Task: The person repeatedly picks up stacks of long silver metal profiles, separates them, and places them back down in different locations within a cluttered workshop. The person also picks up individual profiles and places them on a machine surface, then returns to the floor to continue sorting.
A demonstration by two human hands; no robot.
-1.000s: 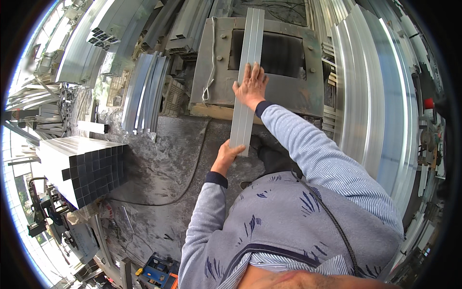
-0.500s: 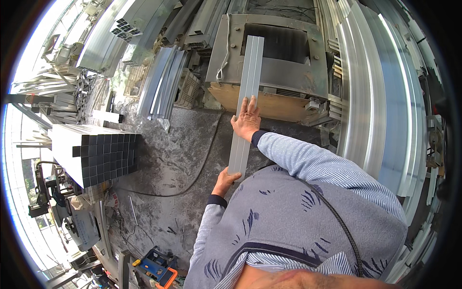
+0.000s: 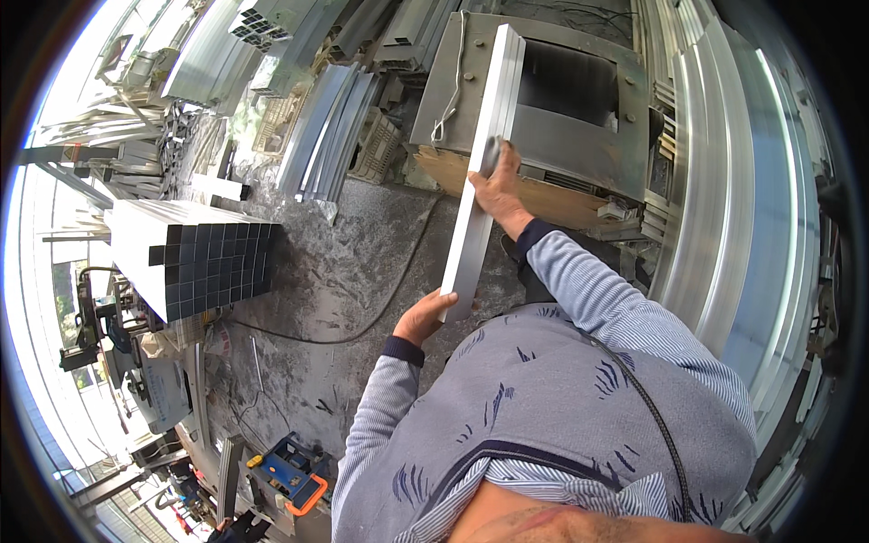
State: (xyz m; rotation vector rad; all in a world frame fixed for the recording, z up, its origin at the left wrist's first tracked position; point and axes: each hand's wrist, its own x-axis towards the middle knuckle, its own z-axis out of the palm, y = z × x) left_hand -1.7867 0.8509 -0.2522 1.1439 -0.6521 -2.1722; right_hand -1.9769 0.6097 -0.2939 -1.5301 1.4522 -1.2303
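A long silver metal profile [image 3: 487, 118] slants away from me, with a bright, smooth face turned up. My left hand [image 3: 425, 319] is closed around its near end, thumb on the upper face. Farther along, my right hand [image 3: 501, 192] grips the profile from its right side. A small dark grey patch shows by the right fingertips; I cannot make out what it is. The profile's far end overlaps a grey metal cabinet [image 3: 579, 136] with a dark rectangular opening.
Left of me stands a stack of square tubes [image 3: 222, 262], dark ends facing me. A black cable [image 3: 398, 290] curves over the stained floor. Long metal profiles [image 3: 697, 208] line the right side. A blue and orange tool case [image 3: 291, 475] sits at lower left; a plastic crate [image 3: 376, 149] stands farther off.
The profile has rolled about its length, from its grooved face to a smooth bright one. My right hand has moved slightly farther along with it; both hands keep their hold. The view has shifted slightly.
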